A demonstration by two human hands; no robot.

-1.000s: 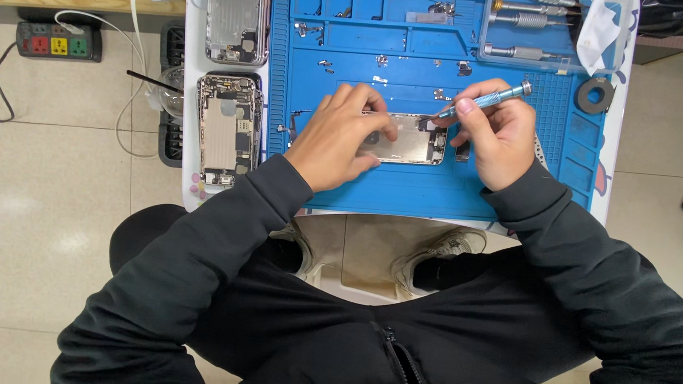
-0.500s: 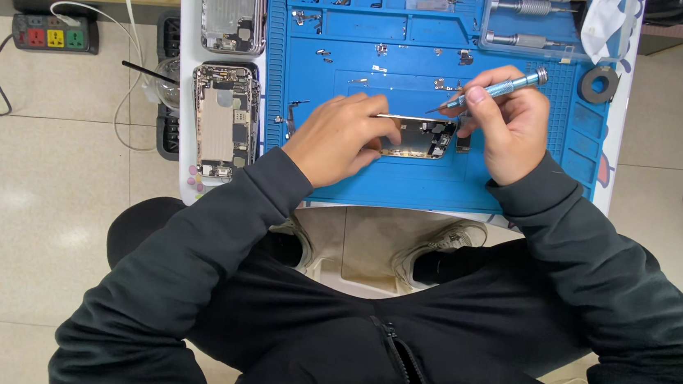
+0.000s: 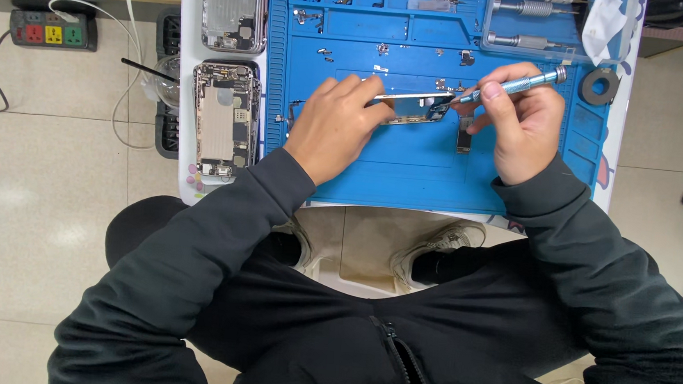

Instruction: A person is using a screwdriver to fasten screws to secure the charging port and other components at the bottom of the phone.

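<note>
My left hand (image 3: 332, 125) grips an opened phone chassis (image 3: 415, 108) and tilts it up on its edge over the blue work mat (image 3: 409, 173). My right hand (image 3: 520, 125) holds a slim blue-handled screwdriver (image 3: 520, 84), its tip touching the right end of the chassis. A small dark part (image 3: 464, 137) lies flat on the mat just below the chassis, next to my right thumb. Several tiny screws and brackets (image 3: 383, 49) are scattered on the mat beyond my hands.
Two more opened phone bodies (image 3: 222, 116) (image 3: 233, 1) lie on the white table strip left of the mat. A clear box of tools (image 3: 538, 20) and a black tape roll (image 3: 598, 85) sit at the right. A power strip (image 3: 51, 29) rests on the floor.
The phone chassis, lying flat on the mat a second ago, has been lifted and tilted onto its edge by my left hand. My right hand with the screwdriver has risen slightly.
</note>
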